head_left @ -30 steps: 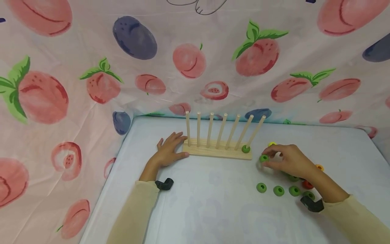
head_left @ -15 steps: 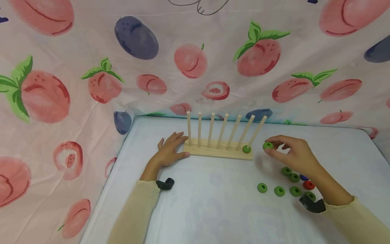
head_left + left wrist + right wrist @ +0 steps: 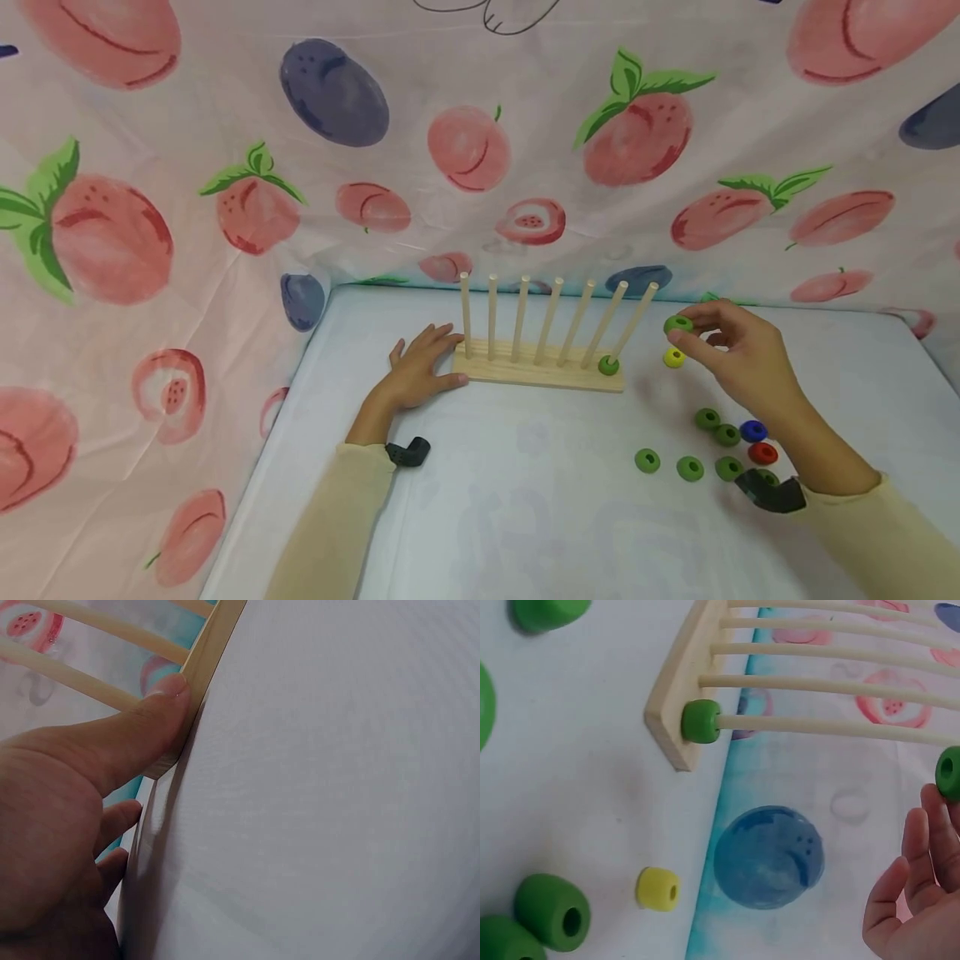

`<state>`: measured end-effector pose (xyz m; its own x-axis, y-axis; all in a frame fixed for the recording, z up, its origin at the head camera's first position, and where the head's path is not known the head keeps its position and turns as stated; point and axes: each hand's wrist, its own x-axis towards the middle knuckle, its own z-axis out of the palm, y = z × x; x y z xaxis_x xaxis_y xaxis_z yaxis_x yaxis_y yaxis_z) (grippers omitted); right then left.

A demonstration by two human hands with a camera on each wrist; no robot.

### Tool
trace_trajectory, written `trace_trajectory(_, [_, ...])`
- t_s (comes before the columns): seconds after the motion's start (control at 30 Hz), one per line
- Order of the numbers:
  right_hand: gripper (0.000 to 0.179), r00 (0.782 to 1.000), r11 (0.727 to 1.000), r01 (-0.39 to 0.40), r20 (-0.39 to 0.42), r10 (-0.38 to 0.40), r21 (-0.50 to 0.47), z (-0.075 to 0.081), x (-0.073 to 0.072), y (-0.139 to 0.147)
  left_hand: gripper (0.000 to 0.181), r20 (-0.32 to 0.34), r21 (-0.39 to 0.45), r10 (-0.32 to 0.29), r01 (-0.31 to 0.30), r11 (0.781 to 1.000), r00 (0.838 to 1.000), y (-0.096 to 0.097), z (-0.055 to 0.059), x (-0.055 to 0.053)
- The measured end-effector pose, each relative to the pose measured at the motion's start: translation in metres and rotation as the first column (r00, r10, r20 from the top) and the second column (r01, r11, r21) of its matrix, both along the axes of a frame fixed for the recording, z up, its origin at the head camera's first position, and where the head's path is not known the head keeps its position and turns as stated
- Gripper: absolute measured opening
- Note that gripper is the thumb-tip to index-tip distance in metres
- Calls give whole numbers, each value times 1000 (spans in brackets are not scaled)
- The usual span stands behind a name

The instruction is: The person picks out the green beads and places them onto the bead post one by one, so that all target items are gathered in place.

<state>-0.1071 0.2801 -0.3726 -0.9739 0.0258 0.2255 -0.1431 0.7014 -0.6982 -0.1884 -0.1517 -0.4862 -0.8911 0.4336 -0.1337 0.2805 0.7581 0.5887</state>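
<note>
Green bead (image 3: 678, 324) at right of the frame: my right hand (image 3: 750, 354) clamps its sides between thumb and fingers, likely so the hole is left clear. My left hand (image 3: 416, 375), fingers apart, touches the left end of the wooden rack (image 3: 536, 376) mid-frame, presumably to steady it. A matching bead (image 3: 608, 366) sits around the rightmost peg (image 3: 633, 323), at its foot.

"What's your rack (image 3: 550, 372) made of?"

"Wood, I'd say: pale, smooth, with grain showing along the base (image 3: 510, 375), and matt pegs (image 3: 492, 317)."

"And your green bead (image 3: 678, 325)?"

"Smooth with a soft sheen; painted wood or plastic, I can't tell which."

"The rest around you?"

"My sleeves (image 3: 330, 517) are matt cloth, my black wrist cameras (image 3: 408, 454) look like plastic, and the printed backdrop (image 3: 420, 75) is creased sheeting with a faint gloss."
</note>
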Motion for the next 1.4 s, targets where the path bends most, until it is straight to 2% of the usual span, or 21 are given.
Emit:
trace_trajectory(0.13, [30,1000,999,25,13,-25,-28,5,-1,-2,73,5,7,0,0,1000,1000,0,-1,0])
trace_trajectory(0.4, [35,998,987,23,-48,-31,-159,14,-6,-8,73,6,-2,1,-1,1000,1000,0,-1,-1])
trace_trajectory(0.63, [35,996,975,10,-83,-29,-221,24,-11,-16,73,2,-12,2,-2,1000,1000,0,0,0])
trace_trajectory(0.83, [35,992,951,-50,-124,12,-305,27,-20,-25,73,-4,-4,1,-1,1000,1000,0,0,0])
trace_trajectory(1.07, [30,987,914,-68,-164,2,-399,28,-25,-27,72,3,2,-8,8,1000,1000,0,-2,0])
trace_trajectory(1.23, [30,985,906,-104,-168,37,-410,29,-26,-30,72,-2,8,-7,7,1000,1000,-1,-3,-1])
trace_trajectory(1.4, [31,985,911,-120,-162,59,-394,30,-28,-33,73,-5,13,-5,5,1000,1000,-2,-3,0])
